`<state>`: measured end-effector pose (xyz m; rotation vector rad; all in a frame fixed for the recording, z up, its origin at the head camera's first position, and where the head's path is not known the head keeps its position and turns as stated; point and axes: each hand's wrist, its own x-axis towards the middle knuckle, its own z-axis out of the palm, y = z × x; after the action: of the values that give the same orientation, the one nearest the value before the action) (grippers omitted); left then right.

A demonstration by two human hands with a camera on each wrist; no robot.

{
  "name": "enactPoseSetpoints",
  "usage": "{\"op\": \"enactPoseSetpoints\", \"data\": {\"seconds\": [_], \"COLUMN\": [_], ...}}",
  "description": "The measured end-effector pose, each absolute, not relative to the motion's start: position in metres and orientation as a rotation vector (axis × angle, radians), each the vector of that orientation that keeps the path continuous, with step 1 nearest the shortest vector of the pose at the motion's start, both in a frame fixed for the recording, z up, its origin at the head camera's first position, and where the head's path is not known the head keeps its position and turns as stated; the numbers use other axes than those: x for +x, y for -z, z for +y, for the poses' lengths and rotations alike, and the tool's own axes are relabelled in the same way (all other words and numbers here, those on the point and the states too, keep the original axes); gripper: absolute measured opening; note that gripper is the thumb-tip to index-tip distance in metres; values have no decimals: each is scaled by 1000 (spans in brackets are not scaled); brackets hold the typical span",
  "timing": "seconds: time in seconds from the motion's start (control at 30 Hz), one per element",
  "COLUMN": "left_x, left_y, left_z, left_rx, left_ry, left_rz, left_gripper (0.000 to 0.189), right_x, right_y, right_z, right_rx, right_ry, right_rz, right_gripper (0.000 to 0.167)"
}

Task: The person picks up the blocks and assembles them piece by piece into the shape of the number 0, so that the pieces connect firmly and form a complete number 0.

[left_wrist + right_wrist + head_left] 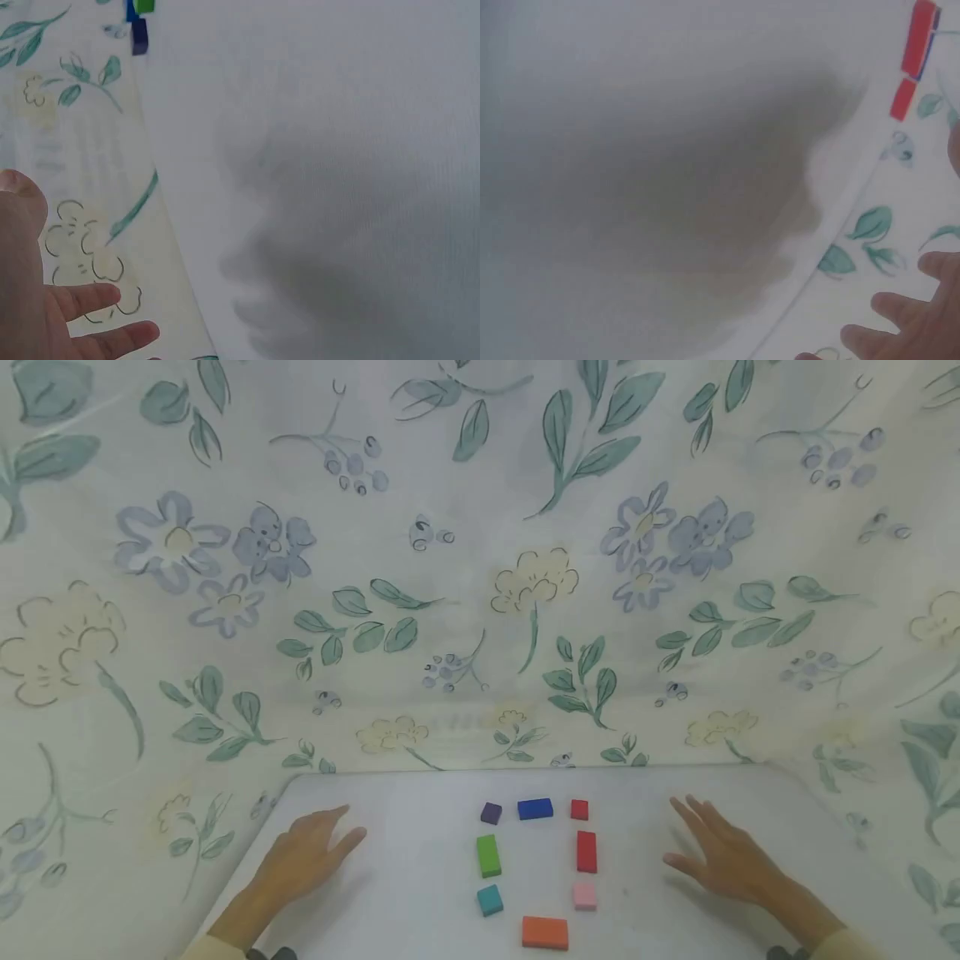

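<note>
My left hand point(306, 853) hovers over the left part of the white table, fingers extended and holding nothing. On the other side, my right hand point(723, 856) is likewise spread, with nothing in it. Between them several blocks form a rough ring: a dark purple cube point(491, 813), a blue block point(535, 809), a small red cube point(579, 810), a longer red block point(587, 852), a pink cube point(584, 896), an orange block point(545, 932), a teal cube point(490, 900) and a green block point(488, 856). Neither hand touches a block.
A floral cloth point(465, 718) rises behind the white table point(420, 860) and along both its sides. Hand shadows fall on the tabletop in both wrist views.
</note>
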<state>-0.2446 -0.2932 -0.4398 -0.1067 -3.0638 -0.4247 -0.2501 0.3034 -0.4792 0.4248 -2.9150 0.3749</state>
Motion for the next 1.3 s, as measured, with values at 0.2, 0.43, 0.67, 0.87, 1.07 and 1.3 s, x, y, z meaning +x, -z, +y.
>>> {"op": "enactPoseSetpoints", "data": {"seconds": [0.2, 0.43, 0.67, 0.87, 1.07, 1.3], "left_x": [-242, -230, -219, -214, -213, -212], "left_y": [436, 436, 439, 443, 450, 467], "left_z": [-269, -237, -198, -177, -163, -148], "left_rx": [-189, -217, -308, -351, -439, -465], "left_ry": [446, 512, 637, 795, 932, 1037], "left_rz": [-3025, -3012, -2998, -3050, -3051, -3063], "left_gripper": [77, 45, 36, 35, 33, 37], "right_x": [-245, -240, -230, -220, -215, -209], "right_y": [469, 459, 449, 451, 455, 461], "right_z": [285, 261, 229, 205, 195, 180], "right_rx": [399, 407, 337, 366, 558, 755], "right_ry": [-486, -652, -932, -1017, -1092, -1158], "right_rz": [-2983, -2986, -3011, -3020, -2988, -2983], "right_gripper": [85, 75, 63, 56, 48, 32]}}
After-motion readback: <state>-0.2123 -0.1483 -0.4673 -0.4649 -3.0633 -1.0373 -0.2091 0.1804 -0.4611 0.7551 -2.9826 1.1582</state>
